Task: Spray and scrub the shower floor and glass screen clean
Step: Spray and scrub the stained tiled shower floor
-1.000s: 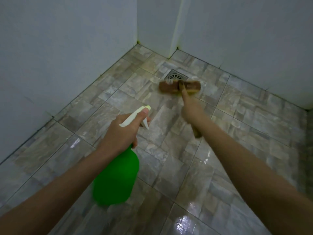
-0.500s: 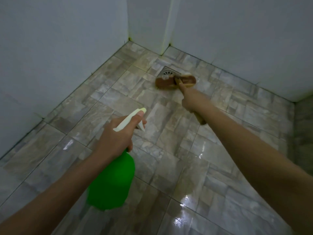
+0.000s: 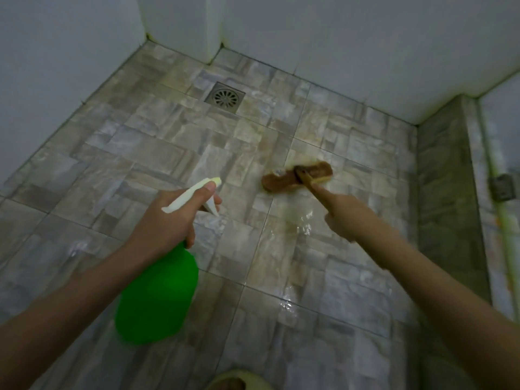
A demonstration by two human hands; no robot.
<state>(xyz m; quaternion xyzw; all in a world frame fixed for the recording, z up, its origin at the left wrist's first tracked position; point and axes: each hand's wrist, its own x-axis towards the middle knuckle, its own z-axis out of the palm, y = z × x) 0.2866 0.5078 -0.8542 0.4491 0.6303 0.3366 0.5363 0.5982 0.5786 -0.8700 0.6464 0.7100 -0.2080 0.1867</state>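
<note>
My left hand [image 3: 166, 220] grips the neck of a green spray bottle [image 3: 157, 294] with a white trigger head [image 3: 194, 194], held above the tiled shower floor [image 3: 157, 153]. My right hand [image 3: 346, 212] holds the handle of a brown scrub brush [image 3: 297, 175], index finger stretched along the handle. The brush head lies flat on the wet tiles, right of the floor's middle. A wet, shiny patch [image 3: 298, 223] spreads just below the brush.
A square metal floor drain [image 3: 225, 97] sits near the back wall. White walls [image 3: 337, 46] close the left and back sides. A tiled raised kerb [image 3: 447, 198] runs along the right. A light rounded object [image 3: 236, 382] shows at the bottom edge.
The brush and my right hand have pulled back from the drain toward me and to the right. The drain is uncovered now. My left hand still holds the spray bottle.
</note>
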